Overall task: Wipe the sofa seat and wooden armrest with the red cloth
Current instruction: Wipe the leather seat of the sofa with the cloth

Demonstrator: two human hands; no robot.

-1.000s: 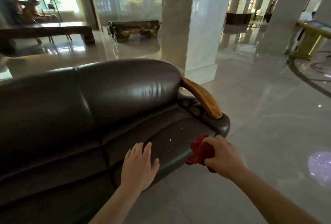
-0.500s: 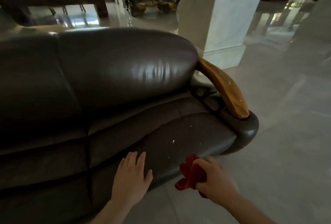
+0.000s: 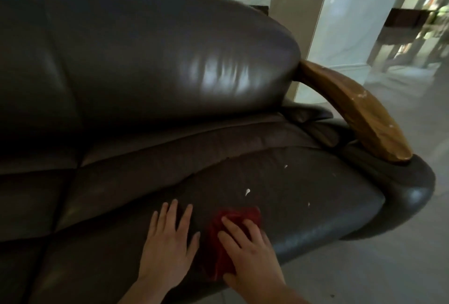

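right hand point(image 3: 250, 252) flat on red cloth point(image 3: 218, 250), sofa seat point(image 3: 303, 194) front edge

Both bare forearms reach forward from the bottom edge of the view, close together and roughly parallel, wrists nearly straight. The left hand point(image 3: 168, 243) lies palm down and flat, its fingers point(image 3: 170, 214) extended forward and slightly spread, the thumb angled out to the right. The right hand point(image 3: 250, 255) sits just beside it, also palm down, its fingers point(image 3: 233, 226) spread and pointing forward and to the left, pressing flat on top of the red cloth point(image 3: 233, 216) rather than gripping it, with the thumb low on the left side of the hand.
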